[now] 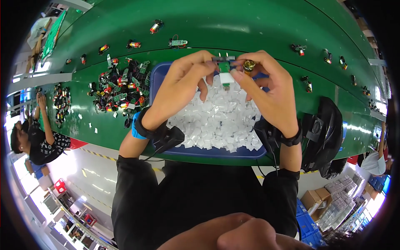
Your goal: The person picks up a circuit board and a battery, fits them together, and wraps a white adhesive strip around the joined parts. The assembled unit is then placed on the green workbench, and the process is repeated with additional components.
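Lower edge, closest to the lens: blurred bare skin of the wearer, with dark clothing (200,196) behind it.
Left hand (177,87): upper middle of the frame; thumb and forefinger drawn together at the left side of a small green circuit board (224,66), the other fingers (203,89) loosely curled.
Right hand (273,85): fingers closed in on the board's right side, thumb at a white piece (227,78); a gold-ended cylinder (248,66) sits among these fingers.
Board: upper middle, between both hands, above the tub; whether the white piece is stuck down or only pressed there is hard to tell.
Wrists: black straps with dark devices (168,139) on both, plus a blue band (137,125) on the left.
Tub: blue tub (216,156), centre, filled with small white pieces (221,121).
Worktop: green worktop (233,43); a heap of boards with red and gold cylinders (121,89) at left of centre, similar units (299,49) scattered across the top and right.
Right of centre: black plastic bag (329,129).
Far left: another person (46,139) with raised hands beside a row of units (61,104).
Lower right: cardboard boxes (314,200) and blue crates (306,223).
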Tool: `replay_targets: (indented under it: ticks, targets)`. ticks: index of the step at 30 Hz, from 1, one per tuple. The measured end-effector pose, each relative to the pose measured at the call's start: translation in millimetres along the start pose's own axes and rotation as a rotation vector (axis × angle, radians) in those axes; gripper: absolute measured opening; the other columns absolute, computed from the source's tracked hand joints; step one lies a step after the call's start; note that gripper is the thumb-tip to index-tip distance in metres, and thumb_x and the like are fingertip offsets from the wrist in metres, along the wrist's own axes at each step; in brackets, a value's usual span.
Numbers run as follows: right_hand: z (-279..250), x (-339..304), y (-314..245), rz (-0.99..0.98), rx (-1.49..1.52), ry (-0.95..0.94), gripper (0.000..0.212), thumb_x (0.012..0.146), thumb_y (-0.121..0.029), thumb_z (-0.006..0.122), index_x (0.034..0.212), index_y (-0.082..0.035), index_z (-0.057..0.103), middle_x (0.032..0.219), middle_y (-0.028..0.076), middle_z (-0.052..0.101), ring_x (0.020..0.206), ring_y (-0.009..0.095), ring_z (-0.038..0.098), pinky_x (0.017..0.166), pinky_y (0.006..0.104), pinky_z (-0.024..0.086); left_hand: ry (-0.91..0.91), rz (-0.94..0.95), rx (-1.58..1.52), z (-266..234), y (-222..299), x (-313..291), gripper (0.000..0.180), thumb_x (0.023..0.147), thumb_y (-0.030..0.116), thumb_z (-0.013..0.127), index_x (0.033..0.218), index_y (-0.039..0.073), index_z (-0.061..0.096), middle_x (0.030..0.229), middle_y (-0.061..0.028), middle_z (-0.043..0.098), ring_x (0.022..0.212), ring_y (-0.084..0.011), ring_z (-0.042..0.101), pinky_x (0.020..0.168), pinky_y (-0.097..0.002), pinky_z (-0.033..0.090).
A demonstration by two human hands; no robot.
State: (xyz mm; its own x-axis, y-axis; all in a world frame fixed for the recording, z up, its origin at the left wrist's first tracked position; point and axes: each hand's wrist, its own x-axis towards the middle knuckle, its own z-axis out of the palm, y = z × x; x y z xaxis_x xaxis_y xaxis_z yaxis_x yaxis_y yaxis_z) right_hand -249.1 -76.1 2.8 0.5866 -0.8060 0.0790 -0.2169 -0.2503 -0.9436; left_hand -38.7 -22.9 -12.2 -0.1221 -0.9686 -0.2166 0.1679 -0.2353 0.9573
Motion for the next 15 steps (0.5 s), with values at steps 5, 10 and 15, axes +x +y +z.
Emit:
replay_targets:
  ticks: [5,10,15]
  targets:
    - [2.3,2.2,-1.8,0.02,0.086,0.062,0.033,0.085,0.003,0.073,0.114,0.0,0.059,0.106,0.005,0.062,0.081,0.007,0.058,0.06,0.0209,0.053,-0.149,0.038,0.019,6.2,-3.7,-8.2,0.024,0.096,0.006,0.057,0.119,-0.002,0.054,0.097,-0.0099,0.063,0.079,-0.0126,0.063,0.052,-0.0252,0.051]
    - [2.1,5.9,3.2,-0.087,0.104,0.103,0.023,0.084,0.004,0.073,0.104,-0.001,0.063,0.107,0.005,0.063,0.084,0.008,0.06,0.062,0.0206,0.052,-0.193,-0.001,-0.086,8.9,5.5,-7.5,0.027,0.099,0.012,0.059,0.123,0.0,0.053,0.106,-0.0103,0.063,0.082,-0.0126,0.064,0.055,-0.0249,0.051]
    - [-6.5,1.6,8.8,-0.119,-0.117,0.054,0.018,0.083,0.002,0.075,0.097,-0.001,0.065,0.103,0.007,0.065,0.083,0.01,0.064,0.063,0.0215,0.052,-0.145,0.05,0.065,4.3,-4.5,-3.5,0.03,0.101,0.011,0.055,0.129,0.0,0.05,0.12,-0.0096,0.061,0.086,-0.0146,0.063,0.057,-0.0257,0.054]
